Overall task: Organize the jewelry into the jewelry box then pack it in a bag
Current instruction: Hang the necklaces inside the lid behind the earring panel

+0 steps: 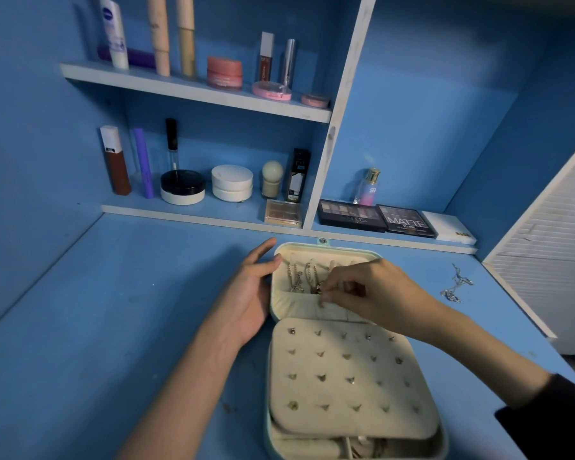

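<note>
On the blue surface [113, 327], the open box [269, 376] is sitting part-filled: the left hand [249, 293], fingers spread, is bracing its lid [329, 249] while the right hand [375, 293] is pinching a necklace [314, 277] there; one chain [455, 283] is lying loose at right, no bag showing.

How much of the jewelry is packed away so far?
Done: studs fill the earring panel and chains hang in the open jewelry box lid. In hand: the right hand pinches a necklace there while the left hand steadies the edge. Left: a silver chain lies on the table; no bag shows.
</note>
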Motion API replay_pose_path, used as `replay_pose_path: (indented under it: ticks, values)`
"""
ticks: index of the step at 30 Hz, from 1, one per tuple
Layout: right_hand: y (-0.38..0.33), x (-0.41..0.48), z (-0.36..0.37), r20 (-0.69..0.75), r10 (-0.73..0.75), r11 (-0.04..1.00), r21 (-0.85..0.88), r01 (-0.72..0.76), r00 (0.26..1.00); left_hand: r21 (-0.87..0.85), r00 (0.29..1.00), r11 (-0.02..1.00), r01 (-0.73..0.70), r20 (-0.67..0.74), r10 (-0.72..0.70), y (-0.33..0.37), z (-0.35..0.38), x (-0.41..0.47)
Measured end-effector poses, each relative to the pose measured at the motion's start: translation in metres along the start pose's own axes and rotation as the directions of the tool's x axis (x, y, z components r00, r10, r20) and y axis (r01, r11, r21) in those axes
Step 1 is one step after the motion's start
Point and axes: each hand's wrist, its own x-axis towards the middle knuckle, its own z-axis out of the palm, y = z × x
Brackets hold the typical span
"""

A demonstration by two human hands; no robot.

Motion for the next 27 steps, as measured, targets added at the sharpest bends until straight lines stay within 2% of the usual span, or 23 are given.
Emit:
replay_pose_path:
  ticks: [3,11,15,23,27]
  values:
    - [-0.0009,0.0027,0.0008,-0.071,0.078,0.995,0.064,-0.073,0.994,0.008,1.0,1.0,-0.004,-0.002,0.004,-0.0003,-0.0003,0.0003]
    - [-0.0042,0.0023,-0.0004,0.066,0.14,0.989,0.041,-0.143,0.988,0.003,1.0,1.0,0.002,0.001,-0.002,-0.0003,-0.0016,0.0006]
    - [-0.0006,0.0013,-0.0007,0.039,0.162,0.981,0.106,-0.165,0.986,0.002,1.0,1.0,-0.004,-0.006,0.004,-0.0006,-0.0019,0.0014]
    - [-0.0039,0.0019,-0.004,0.121,0.095,0.991,0.083,-0.105,0.988,0.01,1.0,1.0,0.007,0.001,-0.007,-0.0001,-0.0016,0.0008]
    - [-0.0013,0.0023,-0.0037,0.054,0.068,0.991,0.114,-0.074,0.996,0.013,1.0,1.0,0.004,-0.001,-0.004,-0.0002,-0.0013,0.0007]
